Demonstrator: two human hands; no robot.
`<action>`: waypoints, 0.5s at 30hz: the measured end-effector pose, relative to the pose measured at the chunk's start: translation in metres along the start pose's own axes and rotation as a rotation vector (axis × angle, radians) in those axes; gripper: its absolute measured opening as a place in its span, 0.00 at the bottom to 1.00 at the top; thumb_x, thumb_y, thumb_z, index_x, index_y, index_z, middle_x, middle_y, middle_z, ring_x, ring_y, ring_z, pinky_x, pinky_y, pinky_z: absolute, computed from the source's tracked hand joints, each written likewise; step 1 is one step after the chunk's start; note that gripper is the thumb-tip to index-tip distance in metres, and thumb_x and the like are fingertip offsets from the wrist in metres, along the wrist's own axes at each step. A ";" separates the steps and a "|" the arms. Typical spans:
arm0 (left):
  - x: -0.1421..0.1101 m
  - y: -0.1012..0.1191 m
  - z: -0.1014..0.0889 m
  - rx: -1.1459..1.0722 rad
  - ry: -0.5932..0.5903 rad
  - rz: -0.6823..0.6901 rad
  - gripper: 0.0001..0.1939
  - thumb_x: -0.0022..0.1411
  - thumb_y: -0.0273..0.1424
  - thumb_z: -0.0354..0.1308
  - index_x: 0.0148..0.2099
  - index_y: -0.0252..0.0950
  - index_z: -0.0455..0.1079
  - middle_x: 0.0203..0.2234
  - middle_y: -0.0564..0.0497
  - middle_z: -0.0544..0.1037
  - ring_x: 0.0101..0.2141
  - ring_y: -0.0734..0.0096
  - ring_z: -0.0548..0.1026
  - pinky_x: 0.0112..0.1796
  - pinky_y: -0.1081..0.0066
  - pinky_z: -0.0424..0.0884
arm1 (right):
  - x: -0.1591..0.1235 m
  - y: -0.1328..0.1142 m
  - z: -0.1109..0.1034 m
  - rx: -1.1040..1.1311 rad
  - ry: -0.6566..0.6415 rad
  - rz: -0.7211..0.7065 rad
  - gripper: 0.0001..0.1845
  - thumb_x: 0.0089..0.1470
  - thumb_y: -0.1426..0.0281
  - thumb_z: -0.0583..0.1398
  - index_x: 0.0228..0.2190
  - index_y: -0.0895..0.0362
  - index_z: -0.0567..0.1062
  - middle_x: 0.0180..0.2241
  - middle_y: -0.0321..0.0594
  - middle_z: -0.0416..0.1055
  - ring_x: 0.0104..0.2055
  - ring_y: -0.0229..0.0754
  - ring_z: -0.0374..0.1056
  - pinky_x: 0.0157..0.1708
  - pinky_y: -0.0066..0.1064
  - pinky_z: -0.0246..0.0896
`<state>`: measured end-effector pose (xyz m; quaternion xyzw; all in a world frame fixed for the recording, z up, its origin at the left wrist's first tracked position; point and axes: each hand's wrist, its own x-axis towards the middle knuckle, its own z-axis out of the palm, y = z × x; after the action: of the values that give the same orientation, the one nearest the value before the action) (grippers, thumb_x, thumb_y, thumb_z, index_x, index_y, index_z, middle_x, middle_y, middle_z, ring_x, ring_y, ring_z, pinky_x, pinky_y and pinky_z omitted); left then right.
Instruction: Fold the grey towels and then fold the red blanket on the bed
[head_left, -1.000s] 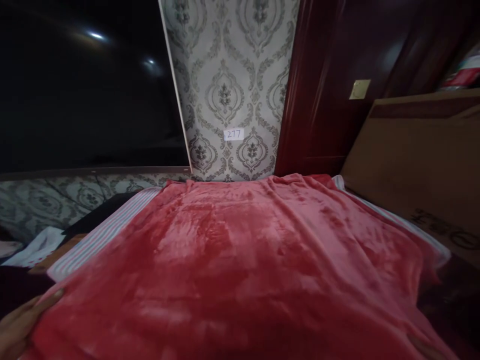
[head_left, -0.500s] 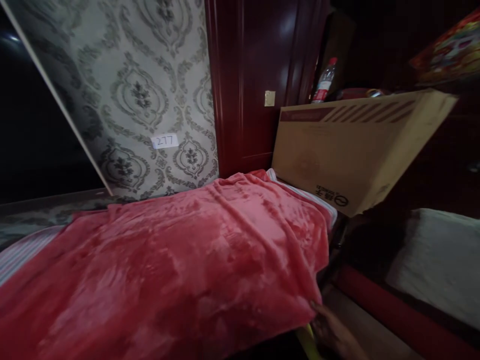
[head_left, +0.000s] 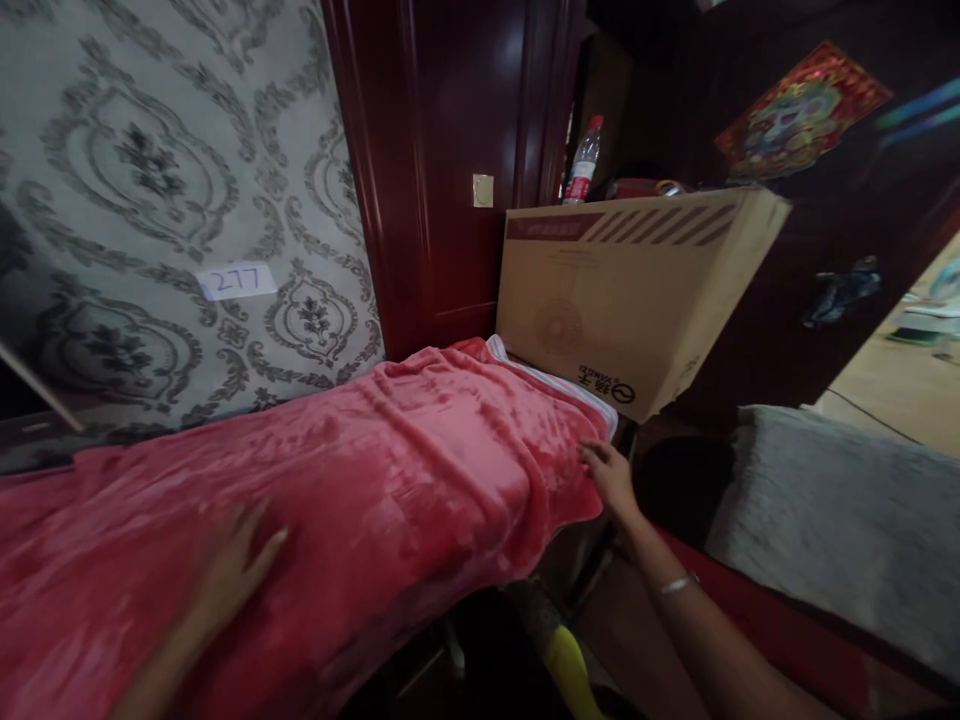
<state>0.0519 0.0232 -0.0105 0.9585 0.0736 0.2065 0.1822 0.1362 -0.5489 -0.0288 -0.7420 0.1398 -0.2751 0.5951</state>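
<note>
The right hand [head_left: 607, 472] had moved up along the blanket's right side from the near corner where it was half a second earlier, the left hand [head_left: 238, 560] had come into view, and the camera had swung right. The red blanket [head_left: 420, 480] stretched from the picture's left edge to the right hand, its long axis running left to right and slightly away. Its right edge lay just at the right hand's fingertips, so that hand was much the nearer to it; the left was well apart, over the blanket's near middle. The left hand was loosely spread and gripped nothing visible; the right had its fingers bent at the edge, and whether they pinched the cloth could not be told. Folds ridged the blanket's right part, and a striped cloth [head_left: 559, 382] peeked out beyond it, near a cardboard box [head_left: 600, 290]. Behind stood a patterned wall [head_left: 45, 150]; a grey cushion [head_left: 840, 530] lay to the right.
</note>
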 end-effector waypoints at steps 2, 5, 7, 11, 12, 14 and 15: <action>-0.002 0.005 0.025 0.118 -0.084 0.045 0.31 0.62 0.41 0.50 0.61 0.29 0.71 0.63 0.35 0.68 0.65 0.44 0.62 0.64 0.46 0.56 | 0.033 -0.013 0.016 -0.181 -0.012 -0.028 0.24 0.48 0.56 0.58 0.40 0.61 0.79 0.38 0.50 0.79 0.37 0.48 0.74 0.34 0.35 0.70; -0.009 0.009 0.047 0.265 -0.099 0.057 0.32 0.63 0.41 0.45 0.65 0.32 0.69 0.66 0.37 0.65 0.66 0.45 0.61 0.63 0.44 0.56 | 0.073 -0.021 0.037 -0.325 -0.025 -0.031 0.21 0.49 0.67 0.59 0.44 0.63 0.79 0.43 0.54 0.78 0.47 0.53 0.74 0.47 0.38 0.68; -0.015 0.007 0.051 0.311 -0.098 0.075 0.32 0.64 0.41 0.44 0.65 0.33 0.69 0.66 0.37 0.64 0.66 0.46 0.61 0.63 0.46 0.57 | 0.091 -0.019 0.047 -0.399 -0.040 -0.021 0.24 0.49 0.71 0.59 0.48 0.64 0.78 0.48 0.58 0.76 0.54 0.57 0.70 0.54 0.43 0.63; -0.022 0.000 0.049 0.341 -0.083 0.108 0.31 0.67 0.41 0.43 0.65 0.35 0.68 0.67 0.39 0.63 0.66 0.48 0.61 0.62 0.46 0.58 | 0.118 -0.008 0.063 -0.725 -0.140 0.044 0.28 0.56 0.68 0.58 0.57 0.64 0.70 0.54 0.63 0.71 0.59 0.63 0.66 0.56 0.51 0.59; -0.023 -0.002 0.049 0.342 -0.073 0.113 0.30 0.68 0.42 0.43 0.66 0.37 0.68 0.67 0.40 0.63 0.66 0.48 0.61 0.62 0.46 0.58 | 0.123 -0.005 0.067 -0.848 -0.192 0.039 0.28 0.59 0.67 0.57 0.58 0.65 0.68 0.54 0.63 0.71 0.58 0.62 0.67 0.55 0.49 0.61; -0.025 -0.006 0.051 0.340 -0.058 0.128 0.29 0.68 0.42 0.44 0.66 0.39 0.68 0.67 0.42 0.63 0.66 0.49 0.61 0.62 0.47 0.59 | 0.133 0.001 0.074 -1.044 -0.294 -0.025 0.27 0.63 0.64 0.55 0.58 0.67 0.67 0.52 0.63 0.72 0.55 0.59 0.70 0.51 0.43 0.64; -0.026 -0.008 0.052 0.336 -0.051 0.134 0.29 0.68 0.42 0.45 0.66 0.40 0.68 0.67 0.42 0.64 0.66 0.49 0.61 0.62 0.46 0.60 | 0.136 0.003 0.077 -1.088 -0.329 -0.072 0.26 0.64 0.63 0.55 0.56 0.68 0.69 0.50 0.63 0.73 0.54 0.58 0.71 0.50 0.41 0.64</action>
<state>0.0500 0.0084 -0.0675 0.9831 0.0382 0.1787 0.0069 0.2913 -0.5604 -0.0091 -0.9791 0.1413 -0.0643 0.1316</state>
